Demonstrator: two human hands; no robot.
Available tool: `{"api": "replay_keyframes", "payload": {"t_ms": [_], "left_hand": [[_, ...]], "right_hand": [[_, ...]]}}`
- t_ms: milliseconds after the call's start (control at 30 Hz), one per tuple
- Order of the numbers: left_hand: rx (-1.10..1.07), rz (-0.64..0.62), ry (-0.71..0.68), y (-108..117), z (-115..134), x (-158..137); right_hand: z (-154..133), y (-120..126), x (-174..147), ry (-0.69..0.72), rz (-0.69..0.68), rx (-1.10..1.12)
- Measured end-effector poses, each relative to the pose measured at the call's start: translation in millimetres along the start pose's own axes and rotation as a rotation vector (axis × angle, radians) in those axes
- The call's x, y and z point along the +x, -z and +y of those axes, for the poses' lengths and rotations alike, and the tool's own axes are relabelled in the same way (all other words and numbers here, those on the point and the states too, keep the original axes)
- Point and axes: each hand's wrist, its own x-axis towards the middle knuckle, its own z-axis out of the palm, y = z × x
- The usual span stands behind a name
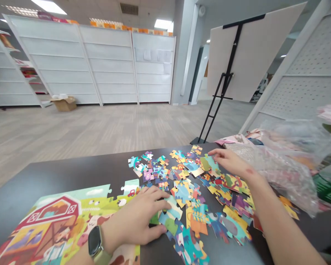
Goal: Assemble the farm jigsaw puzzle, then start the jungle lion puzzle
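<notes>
From where I stand, the dark bench [79, 173] carries a partly built farm puzzle [57, 228] on its left side, with a red barn, a farmer and a cow printed on it. By the puzzle's far right corner lies a piece with a red tractor [131, 192].

Loose puzzle pieces [183, 189] spread from close to the bench's far edge down its middle and toward the right, many overlapping.

The left hand [139, 215], with a watch [95, 240] at its wrist, lies over the puzzle's right side. Its thumb and fingers are parted around light-blue and green pieces [169, 223]; I can't tell whether it grips them.

The right hand [226, 159] reaches toward the far edge, index finger extended and the others bent, right at a green piece [209, 164]. Whether it pinches that piece, I can't make out.

Clear plastic packaging [288, 176] is heaped on the bench's right side. Beyond the far edge stands a black easel [215, 97] with white boards [253, 55].
</notes>
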Motion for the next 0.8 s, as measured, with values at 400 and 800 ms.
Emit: {"api": "replay_keyframes", "payload": {"t_ms": [400, 800], "left_hand": [[-0.035, -0.018, -0.049, 1.3, 6.1, 0.2], [-0.010, -0.009, -0.020, -7.0, 3.5, 0.7]], "right_hand": [[-27.3, -15.7, -5.5, 0.071, 0.010, -0.181], [-73.5, -43.1, -34.3, 0.267, -0.479, 0.035]]}}
